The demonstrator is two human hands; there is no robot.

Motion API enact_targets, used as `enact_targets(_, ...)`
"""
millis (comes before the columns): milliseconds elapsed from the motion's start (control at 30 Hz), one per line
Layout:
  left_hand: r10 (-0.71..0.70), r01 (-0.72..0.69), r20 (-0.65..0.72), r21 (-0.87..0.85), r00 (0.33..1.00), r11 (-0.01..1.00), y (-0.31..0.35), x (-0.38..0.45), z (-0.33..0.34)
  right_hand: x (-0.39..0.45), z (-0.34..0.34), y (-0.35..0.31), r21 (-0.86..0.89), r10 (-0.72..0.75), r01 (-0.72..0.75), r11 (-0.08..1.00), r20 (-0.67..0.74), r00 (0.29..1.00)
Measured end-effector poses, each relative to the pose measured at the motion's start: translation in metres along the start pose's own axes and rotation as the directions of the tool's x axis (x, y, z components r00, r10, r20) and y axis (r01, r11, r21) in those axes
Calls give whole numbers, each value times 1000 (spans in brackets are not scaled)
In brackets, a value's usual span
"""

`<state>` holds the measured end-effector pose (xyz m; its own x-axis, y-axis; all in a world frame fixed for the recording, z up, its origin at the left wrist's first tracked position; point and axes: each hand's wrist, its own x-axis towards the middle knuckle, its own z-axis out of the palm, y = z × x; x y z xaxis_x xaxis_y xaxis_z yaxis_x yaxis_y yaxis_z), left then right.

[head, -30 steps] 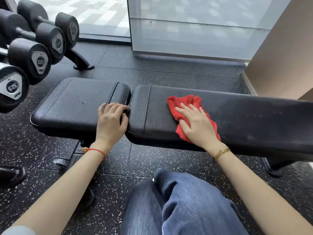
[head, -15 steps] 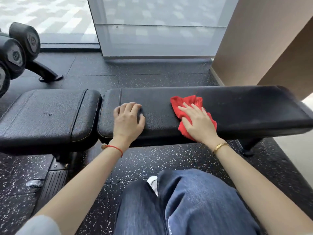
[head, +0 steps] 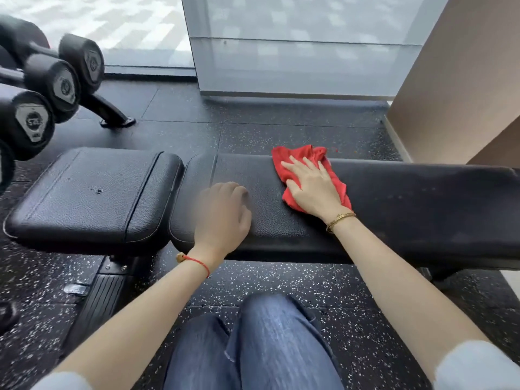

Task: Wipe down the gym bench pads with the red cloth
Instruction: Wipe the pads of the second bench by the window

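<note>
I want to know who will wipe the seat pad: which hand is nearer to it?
Left. The left hand is on the long pad just beside the seat pad; the right hand presses the red cloth farther along.

The right hand (head: pixel 315 190) lies flat, palm down, fingers spread, forearm stretched forward. The left hand (head: pixel 223 218), motion-blurred, has its fingers loosely curled, wrist straight.
</note>
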<state>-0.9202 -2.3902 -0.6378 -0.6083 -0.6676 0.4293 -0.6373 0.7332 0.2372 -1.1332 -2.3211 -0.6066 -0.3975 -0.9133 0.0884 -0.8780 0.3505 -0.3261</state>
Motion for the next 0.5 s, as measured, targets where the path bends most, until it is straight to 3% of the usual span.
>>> enact_targets(167,7,-7,-16,-17,1000,1000,-2,0,0,8,12,-19,28,-271,270,962,31,962)
enact_targets(500,-10,11,17,-51,1000,999,0,-1,-9,49,15,-38,39,-192,191,981,27,981)
